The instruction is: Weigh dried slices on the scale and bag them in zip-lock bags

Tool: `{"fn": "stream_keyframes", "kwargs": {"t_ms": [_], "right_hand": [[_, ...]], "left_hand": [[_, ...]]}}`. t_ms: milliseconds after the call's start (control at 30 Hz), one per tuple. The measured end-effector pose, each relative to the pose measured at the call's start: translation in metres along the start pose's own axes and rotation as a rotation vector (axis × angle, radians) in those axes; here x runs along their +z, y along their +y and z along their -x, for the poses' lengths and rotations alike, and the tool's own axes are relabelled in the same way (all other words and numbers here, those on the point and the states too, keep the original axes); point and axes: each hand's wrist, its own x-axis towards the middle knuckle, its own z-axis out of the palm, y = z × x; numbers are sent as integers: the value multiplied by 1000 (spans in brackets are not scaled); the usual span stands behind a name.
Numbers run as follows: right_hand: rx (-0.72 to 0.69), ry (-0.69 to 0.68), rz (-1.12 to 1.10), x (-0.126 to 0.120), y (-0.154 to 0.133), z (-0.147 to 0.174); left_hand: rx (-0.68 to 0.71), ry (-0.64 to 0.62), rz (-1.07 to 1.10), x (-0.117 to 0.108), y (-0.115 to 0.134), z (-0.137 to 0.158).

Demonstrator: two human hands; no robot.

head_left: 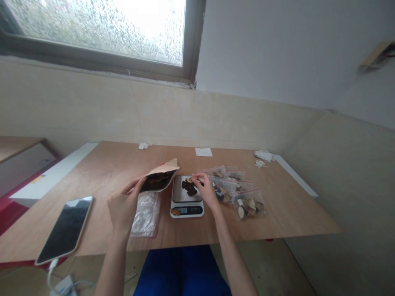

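Observation:
My left hand grips the edge of a brown paper pouch, which is tilted with its dark mouth gaping toward me. On the table stands a white digital kitchen scale. Several dark dried pieces lie on its metal plate, and a small brown piece rests by the display. Over the plate's right side, my right hand pinches a small pale-brown piece. What lies deep inside the pouch is too dark to tell.
Filled clear zip bags of dried slices lie right of the scale. Flat clear bags lie left of it. A phone with a charging cable is at the left. White paper and crumpled tissue lie along the back edge.

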Motion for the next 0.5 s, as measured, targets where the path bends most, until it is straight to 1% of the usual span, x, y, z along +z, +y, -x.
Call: {"fn": "stream_keyframes", "kwargs": {"t_ms": [67,167,267,333,433,500], "right_hand": [[-4,-21,29,2,-1,2],[-37,-64,170,12,-2,5],[-88,-111,292,27,1,8],[-147,-172,356,33,3,10],[-234,-236,448,35,6,14],[-270,-218,477,30,7,18]], "left_hand": [[2,-1,1,1,0,0],[2,-12,0,1,-1,1],[7,-20,-11,1,-1,2],[10,-23,-13,1,-2,2],[6,-26,-11,0,-3,2],[0,-26,-11,0,-4,1]]}}
